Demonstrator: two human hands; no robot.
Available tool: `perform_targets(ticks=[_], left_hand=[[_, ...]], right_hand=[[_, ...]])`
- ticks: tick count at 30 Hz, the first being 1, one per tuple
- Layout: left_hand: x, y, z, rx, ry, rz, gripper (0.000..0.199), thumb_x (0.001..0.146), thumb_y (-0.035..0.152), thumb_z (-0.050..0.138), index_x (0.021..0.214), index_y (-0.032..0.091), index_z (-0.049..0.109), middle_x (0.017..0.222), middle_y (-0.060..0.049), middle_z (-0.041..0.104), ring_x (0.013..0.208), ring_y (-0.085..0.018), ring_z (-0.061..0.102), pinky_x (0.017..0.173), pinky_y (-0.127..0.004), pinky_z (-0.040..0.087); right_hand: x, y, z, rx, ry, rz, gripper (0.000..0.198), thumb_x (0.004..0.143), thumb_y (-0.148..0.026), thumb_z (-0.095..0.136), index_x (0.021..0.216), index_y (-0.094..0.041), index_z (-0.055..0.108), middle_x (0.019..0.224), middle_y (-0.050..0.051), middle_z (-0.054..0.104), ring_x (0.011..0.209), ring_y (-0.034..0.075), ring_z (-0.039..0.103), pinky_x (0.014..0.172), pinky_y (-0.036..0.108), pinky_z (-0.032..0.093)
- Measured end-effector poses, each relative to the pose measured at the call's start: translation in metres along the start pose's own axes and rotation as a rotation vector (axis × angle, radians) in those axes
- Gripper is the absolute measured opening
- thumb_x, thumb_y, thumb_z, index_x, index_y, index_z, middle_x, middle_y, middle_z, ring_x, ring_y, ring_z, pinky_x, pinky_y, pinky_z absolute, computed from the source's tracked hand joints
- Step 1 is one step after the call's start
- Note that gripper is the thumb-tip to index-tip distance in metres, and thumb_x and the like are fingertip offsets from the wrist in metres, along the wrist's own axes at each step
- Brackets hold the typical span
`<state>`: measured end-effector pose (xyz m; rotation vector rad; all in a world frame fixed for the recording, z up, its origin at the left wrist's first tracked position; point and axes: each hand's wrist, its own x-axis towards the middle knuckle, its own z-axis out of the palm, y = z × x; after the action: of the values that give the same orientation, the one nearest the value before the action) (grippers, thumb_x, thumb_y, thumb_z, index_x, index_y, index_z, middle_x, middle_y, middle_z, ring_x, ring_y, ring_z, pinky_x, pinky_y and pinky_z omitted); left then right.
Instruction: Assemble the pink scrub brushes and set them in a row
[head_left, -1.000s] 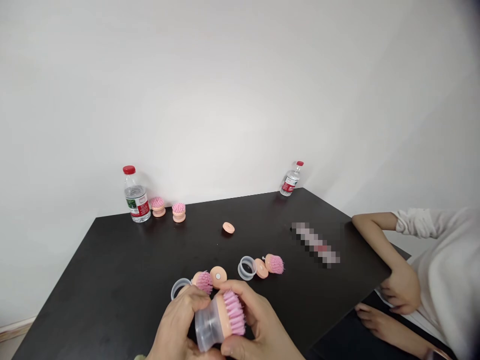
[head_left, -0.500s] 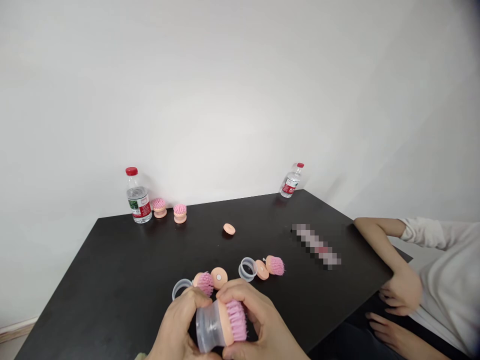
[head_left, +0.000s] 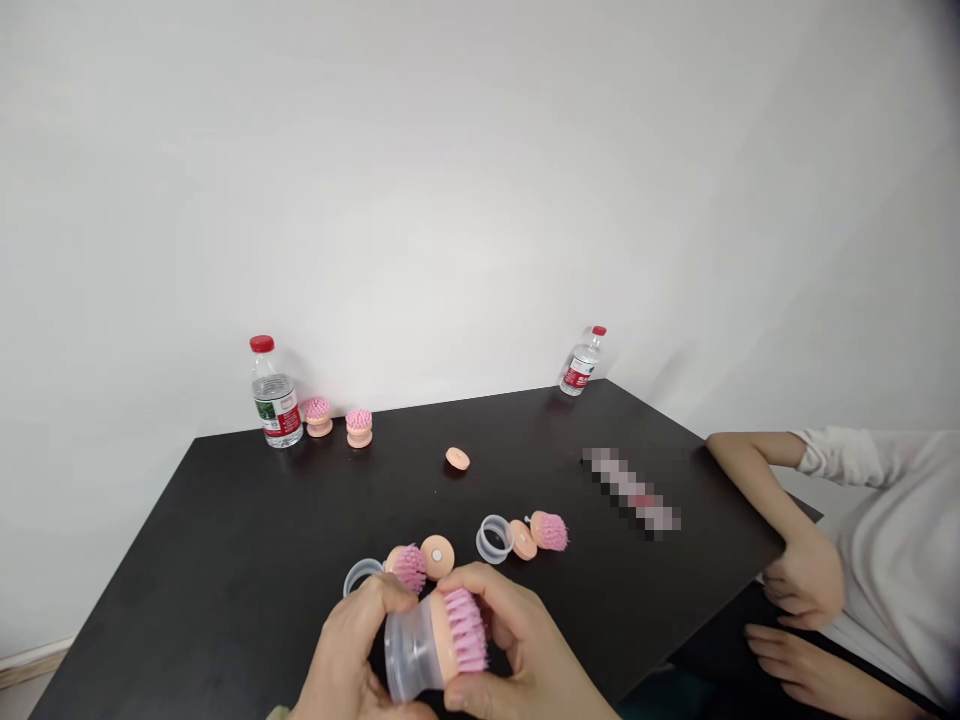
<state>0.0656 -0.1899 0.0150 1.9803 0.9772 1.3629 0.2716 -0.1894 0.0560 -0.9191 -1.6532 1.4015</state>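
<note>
Head view: against a smooth white wall (head_left: 480, 200) we see a rectangular black table (head_left: 225, 540), a person in a white top (head_left: 900, 560) at its right side. One clear plastic bottle with a red cap (head_left: 277, 405) stands far left, its twin (head_left: 580, 368) far right. Near the table's front, our left hand (head_left: 349, 645) grasps a translucent plastic cup (head_left: 411, 655); our right hand's fingers grip the pink-bristled peach brush (head_left: 459, 635) meeting it, bristles facing right. Beyond lie two loose pink-and-peach brushes (head_left: 551, 532) (two more stand beside the left bottle), two translucent rings (head_left: 483, 549) and three round peach discs (head_left: 437, 556).
</note>
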Motion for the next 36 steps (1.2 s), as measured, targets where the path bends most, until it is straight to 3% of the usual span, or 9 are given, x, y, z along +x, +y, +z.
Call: perform_targets(ticks=[6, 9, 12, 17, 21, 24, 28, 31, 36], left_hand=[[-0.005, -0.005, -0.001, -0.028, -0.054, -0.164, 0.047, 0.059, 0.051, 0.086, 0.084, 0.025, 0.056, 0.074, 0.003, 0.06, 0.06, -0.015, 0.052, 0.055, -0.025, 0.041], [-0.004, -0.005, 0.0, -0.021, -0.054, -0.171, 0.047, 0.055, 0.046, 0.088, 0.082, 0.025, 0.055, 0.072, 0.005, 0.058, 0.06, -0.015, 0.05, 0.056, -0.025, 0.039], [0.001, -0.001, 0.0, -0.062, -0.072, -0.162, 0.049, 0.06, 0.059, 0.083, 0.079, 0.024, 0.054, 0.069, 0.005, 0.055, 0.058, -0.013, 0.046, 0.054, -0.024, 0.036], [0.011, 0.006, -0.002, -0.232, -0.111, -0.14, 0.055, 0.078, 0.075, 0.06, 0.07, 0.022, 0.05, 0.064, 0.005, 0.043, 0.054, -0.01, 0.035, 0.05, -0.023, 0.028], [0.012, 0.005, -0.008, -0.49, -0.074, -0.355, 0.049, 0.089, 0.066, 0.049, 0.07, 0.021, 0.047, 0.059, 0.006, 0.038, 0.049, -0.009, 0.031, 0.046, -0.023, 0.025], [0.017, 0.007, -0.016, -0.651, -0.011, -0.526, 0.046, 0.094, 0.06, 0.047, 0.071, 0.02, 0.05, 0.06, 0.005, 0.044, 0.053, -0.01, 0.036, 0.049, -0.022, 0.033], [0.031, 0.01, -0.028, -0.657, 0.034, -0.522, 0.039, 0.08, 0.055, 0.074, 0.082, 0.02, 0.058, 0.075, 0.002, 0.057, 0.067, -0.011, 0.046, 0.062, -0.021, 0.041], [0.043, 0.005, -0.034, -0.591, 0.047, -0.537, 0.044, 0.07, 0.046, 0.085, 0.099, 0.023, 0.062, 0.087, 0.001, 0.063, 0.079, -0.014, 0.055, 0.069, -0.023, 0.045], [0.063, -0.023, -0.034, -0.285, -0.059, -0.513, 0.047, 0.073, 0.032, 0.077, 0.115, 0.021, 0.06, 0.102, -0.004, 0.065, 0.097, -0.022, 0.063, 0.085, -0.034, 0.053]], right_hand=[[0.0, -0.015, -0.002, -0.01, -0.054, 0.082, 0.065, 0.066, -0.013, 0.082, 0.124, -0.035, 0.062, 0.137, 0.002, 0.057, 0.126, 0.027, 0.055, 0.103, 0.036, 0.045], [0.001, -0.01, -0.001, -0.033, -0.032, 0.096, 0.056, 0.065, -0.024, 0.086, 0.117, -0.029, 0.065, 0.121, 0.003, 0.065, 0.111, 0.027, 0.063, 0.092, 0.034, 0.051], [0.002, -0.004, -0.002, -0.14, -0.016, 0.012, 0.047, 0.063, -0.03, 0.089, 0.105, -0.025, 0.069, 0.103, 0.0, 0.068, 0.094, 0.023, 0.065, 0.081, 0.029, 0.051], [0.002, -0.009, -0.001, -0.334, -0.058, -0.184, 0.042, 0.067, -0.017, 0.089, 0.101, -0.027, 0.066, 0.11, 0.001, 0.067, 0.102, 0.021, 0.064, 0.093, 0.028, 0.05], [-0.003, -0.016, -0.005, -0.476, -0.061, -0.46, 0.022, 0.086, -0.014, 0.068, 0.102, -0.029, 0.064, 0.108, 0.004, 0.065, 0.097, 0.021, 0.063, 0.087, 0.031, 0.053], [-0.001, -0.024, -0.014, -0.552, 0.016, -0.373, 0.027, 0.085, -0.011, 0.064, 0.104, -0.031, 0.063, 0.114, 0.005, 0.063, 0.102, 0.023, 0.063, 0.087, 0.033, 0.053], [0.034, -0.027, -0.035, -0.669, 0.152, -0.173, 0.035, 0.081, -0.008, 0.064, 0.109, -0.028, 0.061, 0.119, 0.004, 0.06, 0.115, 0.025, 0.06, 0.096, 0.036, 0.05], [0.08, -0.014, -0.051, -0.827, 0.102, -0.166, 0.04, 0.081, -0.008, 0.065, 0.116, -0.026, 0.058, 0.126, 0.005, 0.059, 0.121, 0.025, 0.056, 0.102, 0.038, 0.045], [0.149, 0.018, -0.068, -1.026, -0.057, -0.112, 0.041, 0.076, -0.009, 0.074, 0.114, -0.019, 0.064, 0.118, 0.01, 0.065, 0.114, 0.028, 0.056, 0.097, 0.041, 0.045]])
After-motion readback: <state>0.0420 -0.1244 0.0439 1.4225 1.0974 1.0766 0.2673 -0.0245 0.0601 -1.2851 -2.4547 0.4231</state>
